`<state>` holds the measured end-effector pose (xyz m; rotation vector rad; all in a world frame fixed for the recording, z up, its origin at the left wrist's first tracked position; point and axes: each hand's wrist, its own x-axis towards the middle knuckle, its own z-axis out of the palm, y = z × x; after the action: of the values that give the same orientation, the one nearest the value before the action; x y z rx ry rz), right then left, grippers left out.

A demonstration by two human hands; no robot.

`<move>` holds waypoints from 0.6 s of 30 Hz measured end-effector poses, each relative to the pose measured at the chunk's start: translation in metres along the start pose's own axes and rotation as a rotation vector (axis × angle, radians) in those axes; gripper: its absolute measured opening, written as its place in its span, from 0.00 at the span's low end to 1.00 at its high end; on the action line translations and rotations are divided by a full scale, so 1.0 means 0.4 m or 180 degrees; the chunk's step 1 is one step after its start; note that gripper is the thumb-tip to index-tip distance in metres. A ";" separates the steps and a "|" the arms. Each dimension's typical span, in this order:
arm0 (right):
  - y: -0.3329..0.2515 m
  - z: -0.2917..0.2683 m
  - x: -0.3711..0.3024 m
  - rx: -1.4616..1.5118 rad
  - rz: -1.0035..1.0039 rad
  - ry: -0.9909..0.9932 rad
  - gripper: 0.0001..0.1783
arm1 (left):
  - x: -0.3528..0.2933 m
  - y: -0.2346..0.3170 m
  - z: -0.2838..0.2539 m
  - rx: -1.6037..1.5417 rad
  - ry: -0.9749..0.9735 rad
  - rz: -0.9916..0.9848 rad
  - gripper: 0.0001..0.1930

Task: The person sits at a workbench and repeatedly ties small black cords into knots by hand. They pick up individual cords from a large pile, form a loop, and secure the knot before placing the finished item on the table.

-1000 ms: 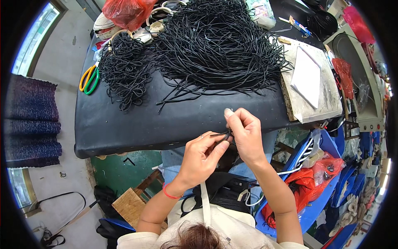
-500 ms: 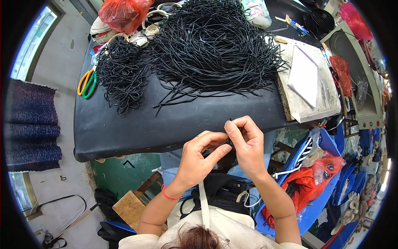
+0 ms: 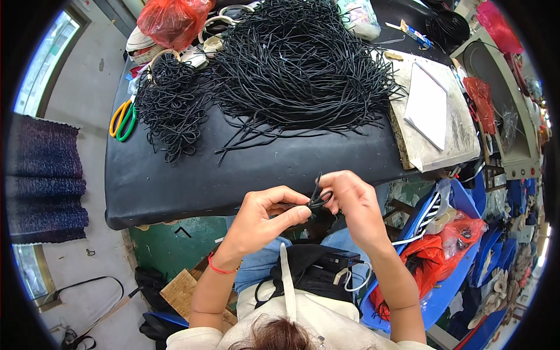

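Observation:
Near the table's front edge, my left hand (image 3: 259, 219) pinches a thin black cord (image 3: 318, 201) between thumb and forefinger. The cord makes a small loop just beyond those fingertips, and one short end sticks up. My right hand (image 3: 357, 207) curls its fingers at the loop's right side and touches the cord; these fingers are slightly blurred. Beyond both hands, a large heap of black cords (image 3: 297, 76) covers the back of the black table (image 3: 256, 169). To its left is a smaller pile of looped black cords (image 3: 174, 114).
Scissors with yellow and green handles (image 3: 123, 120) lie at the table's left. A worn board (image 3: 455, 146) with white paper (image 3: 427, 105) rests at the right. Red plastic bags (image 3: 175, 22) stand at the back left. Below right is a blue bin (image 3: 434, 309).
My hands have drawn slightly apart, the left moving left and the right moving right. A loop of black cord now shows between them where only a small tip showed before.

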<state>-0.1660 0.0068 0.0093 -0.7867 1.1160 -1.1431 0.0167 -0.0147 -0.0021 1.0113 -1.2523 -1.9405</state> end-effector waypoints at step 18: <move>0.056 0.027 -0.023 -0.1276 -0.0930 0.0108 0.07 | 0.012 -0.041 0.089 -0.0895 0.1094 0.0783 0.07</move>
<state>-0.1494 0.0212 -0.0058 -1.2785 1.3087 -1.1900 -0.0173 0.0038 -0.0092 0.9460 -0.8410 -1.6153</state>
